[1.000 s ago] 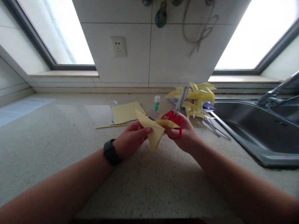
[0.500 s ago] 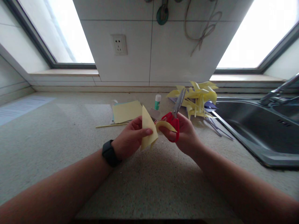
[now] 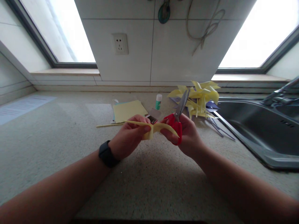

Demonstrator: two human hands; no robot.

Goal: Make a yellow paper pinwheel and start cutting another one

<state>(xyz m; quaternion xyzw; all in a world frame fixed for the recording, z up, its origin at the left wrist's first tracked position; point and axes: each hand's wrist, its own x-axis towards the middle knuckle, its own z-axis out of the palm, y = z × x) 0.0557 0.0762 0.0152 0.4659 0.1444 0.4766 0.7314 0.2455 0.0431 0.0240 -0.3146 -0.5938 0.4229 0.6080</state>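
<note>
**Yellow paper held flat between both hands, scissors idle**

The step in hand looks like turning and setting the sheet between cuts rather than cutting itself. The left hand [image 3: 129, 137] is closed in a pinch on the yellow paper [image 3: 149, 128], thumb on top and fingers below. The right hand [image 3: 188, 137] is curled shut around the red handles of the scissors [image 3: 175, 123] and also nips the paper's right flap with its fingertips. The scissor blades appear closed and point up and away, clear of the sheet.

A next move would call for freeing the right fingertips from the flap, opening the blades and bringing them to an edge. Meanwhile the left hand would need to keep the sheet taut and steady.

The paper is pale yellow and thin, and is held above the desk [image 3: 70, 130] just in front of the person. It lies nearly edge-on to the camera, so it shows as a slim line. One pointed end juts out leftward, a flap curls over the right fingers, and a folded part hangs beneath. Whether cuts have been made in it cannot be told.
</note>
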